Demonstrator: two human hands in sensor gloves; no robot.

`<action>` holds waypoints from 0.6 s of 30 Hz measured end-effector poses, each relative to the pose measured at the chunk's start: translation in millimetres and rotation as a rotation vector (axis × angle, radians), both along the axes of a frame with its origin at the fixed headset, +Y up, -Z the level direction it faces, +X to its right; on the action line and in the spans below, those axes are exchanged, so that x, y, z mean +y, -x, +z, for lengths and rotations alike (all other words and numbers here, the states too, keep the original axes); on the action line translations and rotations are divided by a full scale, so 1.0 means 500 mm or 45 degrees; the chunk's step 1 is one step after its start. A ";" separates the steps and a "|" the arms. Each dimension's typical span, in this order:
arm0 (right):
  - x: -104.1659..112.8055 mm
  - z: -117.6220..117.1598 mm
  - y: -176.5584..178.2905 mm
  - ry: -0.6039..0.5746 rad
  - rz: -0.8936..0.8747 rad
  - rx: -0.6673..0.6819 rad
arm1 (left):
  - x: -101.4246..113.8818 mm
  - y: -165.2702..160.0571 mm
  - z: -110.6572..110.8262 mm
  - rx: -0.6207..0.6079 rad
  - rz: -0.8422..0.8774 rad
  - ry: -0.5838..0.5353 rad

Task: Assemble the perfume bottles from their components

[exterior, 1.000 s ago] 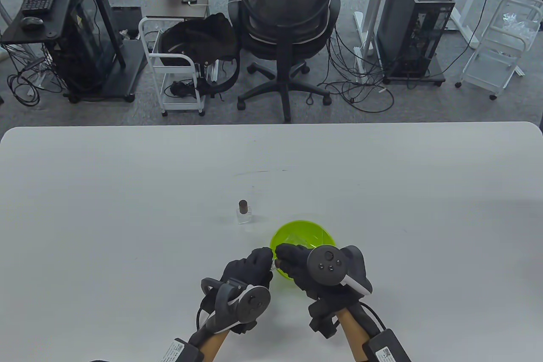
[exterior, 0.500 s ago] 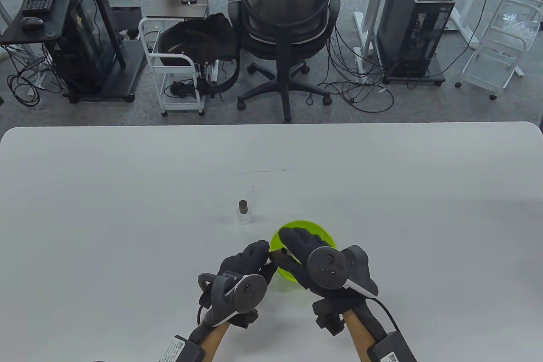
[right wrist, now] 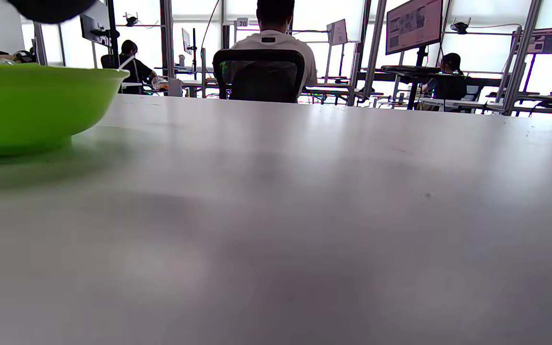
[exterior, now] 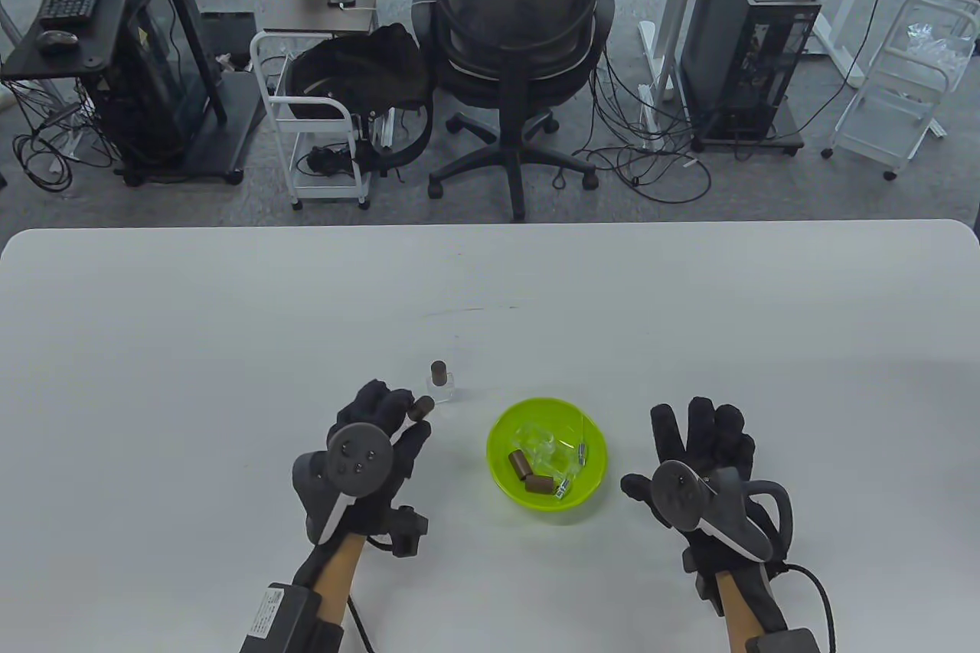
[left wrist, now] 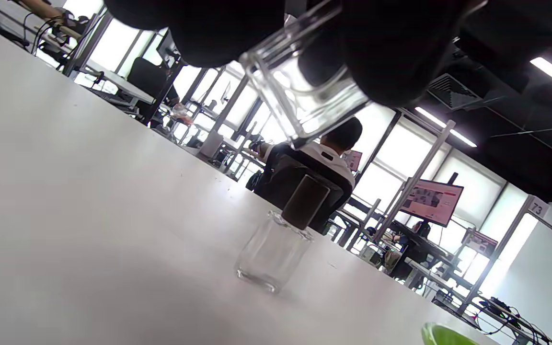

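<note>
Left grip (exterior: 373, 432) round a capped bottle (left wrist: 300, 103), right grip (exterior: 704, 446) spread flat (white table (exterior: 230, 347), office behind)

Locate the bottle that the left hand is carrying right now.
In the table view the held bottle sits at the left hand's fingertips, left of the green bowl, just near-left of the finished bottle standing on the table.

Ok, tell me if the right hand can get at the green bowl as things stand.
Probably yes: the right hand is open and holds nothing, the green bowl sits just to its left, and bare table lies between.
</note>
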State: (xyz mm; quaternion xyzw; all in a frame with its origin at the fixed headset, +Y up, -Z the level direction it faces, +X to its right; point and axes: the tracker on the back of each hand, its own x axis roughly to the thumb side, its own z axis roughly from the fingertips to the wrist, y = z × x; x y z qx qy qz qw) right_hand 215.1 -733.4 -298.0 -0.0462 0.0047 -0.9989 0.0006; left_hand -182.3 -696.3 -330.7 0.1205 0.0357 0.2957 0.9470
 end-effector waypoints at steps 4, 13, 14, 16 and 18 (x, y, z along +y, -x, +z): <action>-0.003 -0.002 -0.002 0.012 0.017 -0.011 | 0.007 0.030 -0.045 0.127 0.005 0.043; -0.010 0.005 -0.002 0.009 0.083 -0.012 | -0.050 0.051 -0.141 0.238 0.010 0.326; -0.010 0.005 -0.002 0.008 0.085 -0.014 | -0.057 0.051 -0.147 0.249 0.001 0.347; -0.010 0.005 -0.004 0.014 0.070 -0.015 | -0.068 0.053 -0.159 0.275 -0.009 0.373; -0.013 0.005 -0.004 0.023 0.069 -0.012 | -0.078 0.055 -0.169 0.280 -0.006 0.410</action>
